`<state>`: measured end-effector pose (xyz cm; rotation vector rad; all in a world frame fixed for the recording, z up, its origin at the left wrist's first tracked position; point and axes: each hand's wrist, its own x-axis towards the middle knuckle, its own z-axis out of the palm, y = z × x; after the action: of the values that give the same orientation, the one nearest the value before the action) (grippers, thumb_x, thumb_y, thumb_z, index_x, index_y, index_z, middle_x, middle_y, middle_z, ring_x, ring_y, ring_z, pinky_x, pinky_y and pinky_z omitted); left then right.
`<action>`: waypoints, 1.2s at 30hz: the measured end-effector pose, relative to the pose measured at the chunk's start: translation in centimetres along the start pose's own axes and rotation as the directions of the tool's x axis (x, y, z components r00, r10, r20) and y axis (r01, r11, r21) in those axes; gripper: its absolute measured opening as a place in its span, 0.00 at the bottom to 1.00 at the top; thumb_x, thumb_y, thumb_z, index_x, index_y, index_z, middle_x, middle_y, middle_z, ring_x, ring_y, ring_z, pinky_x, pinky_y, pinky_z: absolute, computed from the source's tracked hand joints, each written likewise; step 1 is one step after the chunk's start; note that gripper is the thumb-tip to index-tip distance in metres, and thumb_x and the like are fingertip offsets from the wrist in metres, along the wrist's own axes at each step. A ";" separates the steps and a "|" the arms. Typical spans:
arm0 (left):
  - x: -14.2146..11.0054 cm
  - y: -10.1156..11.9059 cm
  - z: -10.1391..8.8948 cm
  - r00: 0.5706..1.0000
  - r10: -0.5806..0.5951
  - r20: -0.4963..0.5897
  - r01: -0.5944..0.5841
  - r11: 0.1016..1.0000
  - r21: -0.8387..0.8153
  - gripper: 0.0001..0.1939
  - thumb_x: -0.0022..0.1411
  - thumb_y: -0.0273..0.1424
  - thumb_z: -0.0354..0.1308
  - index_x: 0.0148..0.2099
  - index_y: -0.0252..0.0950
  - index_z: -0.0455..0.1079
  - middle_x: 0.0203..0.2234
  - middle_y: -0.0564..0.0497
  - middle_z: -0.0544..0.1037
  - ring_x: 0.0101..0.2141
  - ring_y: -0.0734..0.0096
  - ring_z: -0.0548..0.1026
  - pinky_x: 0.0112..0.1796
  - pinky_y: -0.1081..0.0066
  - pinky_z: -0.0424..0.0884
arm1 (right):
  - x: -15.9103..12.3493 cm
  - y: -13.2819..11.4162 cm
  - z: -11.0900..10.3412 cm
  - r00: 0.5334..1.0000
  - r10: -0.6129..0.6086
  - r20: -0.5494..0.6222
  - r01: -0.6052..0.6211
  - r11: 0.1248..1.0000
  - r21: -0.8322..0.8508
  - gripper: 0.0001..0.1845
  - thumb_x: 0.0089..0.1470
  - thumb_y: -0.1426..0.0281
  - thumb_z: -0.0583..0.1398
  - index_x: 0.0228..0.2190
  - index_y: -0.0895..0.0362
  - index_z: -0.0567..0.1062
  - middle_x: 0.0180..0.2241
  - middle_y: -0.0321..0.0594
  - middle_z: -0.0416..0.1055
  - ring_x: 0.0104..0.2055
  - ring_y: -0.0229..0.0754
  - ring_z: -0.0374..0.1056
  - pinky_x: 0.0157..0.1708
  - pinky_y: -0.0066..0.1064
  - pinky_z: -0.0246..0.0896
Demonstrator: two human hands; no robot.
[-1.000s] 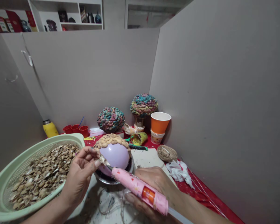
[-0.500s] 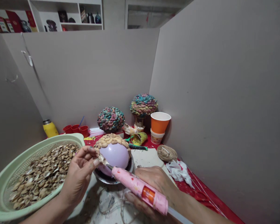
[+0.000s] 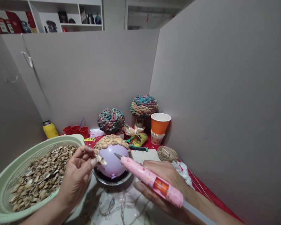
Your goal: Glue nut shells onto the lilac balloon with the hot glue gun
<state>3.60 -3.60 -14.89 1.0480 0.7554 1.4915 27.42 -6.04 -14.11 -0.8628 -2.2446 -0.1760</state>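
Between its thumb and fingers, my left hand [image 3: 78, 172] pinches a nut shell piece [image 3: 101, 159], pale inside turned toward me. My right hand [image 3: 162, 184] is wrapped round a pink hot glue gun [image 3: 142, 172] with a clear glue stick trailing from its back. The gun's dark nozzle points left, in front of the lilac balloon [image 3: 113, 161]; whether it touches cannot be told. Tan shells [image 3: 111, 141] cover the balloon's top and sides, and its knot hangs low at the front. A metal bowl [image 3: 112, 182] holds the balloon.
A green basket [image 3: 72, 137] of shells stands at the left. Behind the balloon are two coloured shell-covered balls [image 3: 111, 120], red cups [image 3: 84, 132] and an orange cup [image 3: 160, 123]. Twine [image 3: 167, 153] and crumpled white tissue [image 3: 184, 172] lie at right. Grey panels [image 3: 96, 78] enclose the table.
My right hand has drawn the glue gun away from the shell, up and to the right. The left hand still pinches the shell, shifted slightly left.
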 end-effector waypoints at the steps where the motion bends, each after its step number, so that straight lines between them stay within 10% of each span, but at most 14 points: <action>1: 0.0 0.0 0.0 1.000 0.003 -0.005 -0.003 1.000 -0.002 0.13 0.51 0.26 0.69 0.38 0.37 0.70 0.33 0.51 0.75 0.34 0.73 0.71 0.36 0.77 0.71 | 0.0 0.4 -0.3 0.999 0.036 0.003 -0.036 0.999 -0.007 0.21 0.66 0.61 0.48 0.23 0.56 0.67 0.18 0.32 0.61 0.18 0.34 0.55 0.19 0.27 0.46; 5: 0.0 0.0 -0.1 1.000 0.014 -0.013 -0.014 1.000 -0.002 0.13 0.51 0.26 0.69 0.38 0.37 0.71 0.33 0.51 0.75 0.35 0.73 0.71 0.36 0.77 0.72 | -0.3 2.8 -0.7 0.949 0.292 0.124 -0.276 0.953 -0.126 0.21 0.61 0.54 0.53 0.23 0.54 0.66 0.20 0.35 0.67 0.20 0.37 0.61 0.23 0.29 0.49; 12: -0.1 0.1 0.0 1.000 0.026 -0.013 -0.026 1.000 0.009 0.11 0.52 0.27 0.68 0.38 0.38 0.71 0.33 0.51 0.75 0.34 0.73 0.71 0.36 0.77 0.72 | 0.1 6.2 -1.6 0.713 0.550 0.435 -0.406 0.829 -0.383 0.05 0.54 0.67 0.59 0.30 0.55 0.71 0.30 0.42 0.76 0.29 0.46 0.70 0.25 0.30 0.46; 36: -0.1 0.4 0.1 0.999 0.011 -0.038 -0.010 1.000 0.022 0.11 0.50 0.28 0.69 0.37 0.38 0.72 0.33 0.51 0.76 0.35 0.71 0.72 0.37 0.76 0.73 | -1.7 11.6 0.6 0.554 0.565 0.611 -0.335 0.824 -0.458 0.20 0.47 0.56 0.64 0.37 0.59 0.76 0.37 0.52 0.76 0.38 0.55 0.70 0.28 0.32 0.50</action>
<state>3.56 -3.77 -14.54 1.0440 0.7962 1.5187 35.27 2.21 -17.10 -1.9476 -2.6233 0.1257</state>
